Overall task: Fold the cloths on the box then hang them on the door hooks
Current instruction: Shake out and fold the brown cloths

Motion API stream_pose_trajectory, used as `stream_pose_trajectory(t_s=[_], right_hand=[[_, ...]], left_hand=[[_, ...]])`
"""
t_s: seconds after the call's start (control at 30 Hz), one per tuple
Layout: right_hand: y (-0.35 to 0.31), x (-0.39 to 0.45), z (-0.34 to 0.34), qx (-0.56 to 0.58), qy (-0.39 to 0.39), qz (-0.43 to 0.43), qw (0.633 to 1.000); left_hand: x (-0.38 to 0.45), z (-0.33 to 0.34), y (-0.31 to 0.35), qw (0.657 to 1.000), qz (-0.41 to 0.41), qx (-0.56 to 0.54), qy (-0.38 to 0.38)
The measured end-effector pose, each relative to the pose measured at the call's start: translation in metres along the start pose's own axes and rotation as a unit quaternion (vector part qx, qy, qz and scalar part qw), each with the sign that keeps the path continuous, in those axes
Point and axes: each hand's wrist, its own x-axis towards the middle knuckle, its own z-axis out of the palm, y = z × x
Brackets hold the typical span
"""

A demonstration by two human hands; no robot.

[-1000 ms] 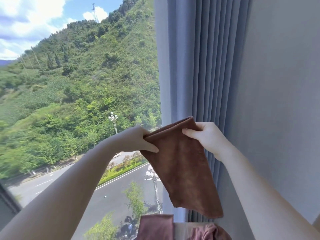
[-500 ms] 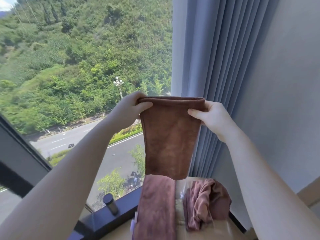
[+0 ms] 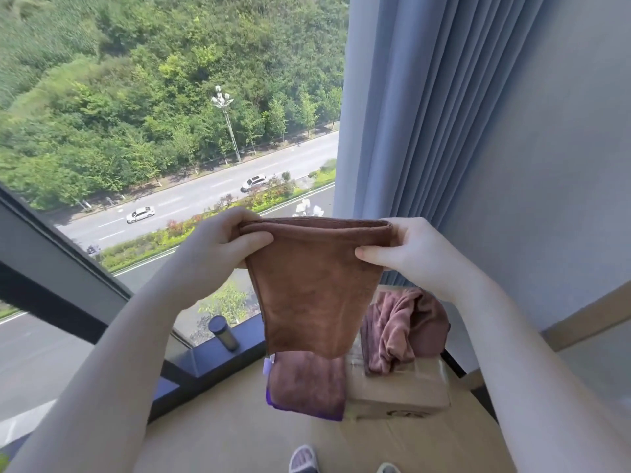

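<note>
Holding the folded brown cloth (image 3: 307, 285) taut in mid-air, my left hand (image 3: 218, 244) and right hand (image 3: 409, 254) pinch its top corners so layers align; the cardboard box (image 3: 396, 394) waits at six o'clock.

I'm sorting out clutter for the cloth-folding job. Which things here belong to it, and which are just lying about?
Part of the job: brown cloth held by left hand and right hand; crumpled cloth; folded cloth; box.

Lying about: tumbler on sill; curtain; slippers.
</note>
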Motion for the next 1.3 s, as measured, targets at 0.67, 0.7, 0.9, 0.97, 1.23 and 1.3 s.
stream_pose_trajectory(t_s=[0.67,0.7,0.9,0.97,1.23,1.3], right_hand=[[0.081,-0.029,0.054,-0.034,-0.031,0.127,0.991],[0.085,-0.026,0.057,-0.035,-0.016,0.131,0.991],[0.095,0.0,0.07,0.016,0.063,0.118,0.991],[0.099,0.01,0.074,0.033,0.094,0.122,0.988],[0.128,0.07,0.078,0.02,0.16,0.166,0.973],[0.138,0.086,0.076,0.018,0.162,0.181,0.97]], left_hand=[[-0.022,0.018,-0.083,0.98,-0.119,0.035,-0.155],[-0.018,0.019,-0.086,0.981,-0.117,0.037,-0.151],[0.01,0.023,-0.102,0.986,-0.11,0.031,-0.119],[0.023,0.025,-0.11,0.988,-0.111,0.027,-0.108],[0.087,0.033,-0.148,0.982,-0.126,0.009,-0.139],[0.106,0.039,-0.155,0.981,-0.129,0.028,-0.145]])
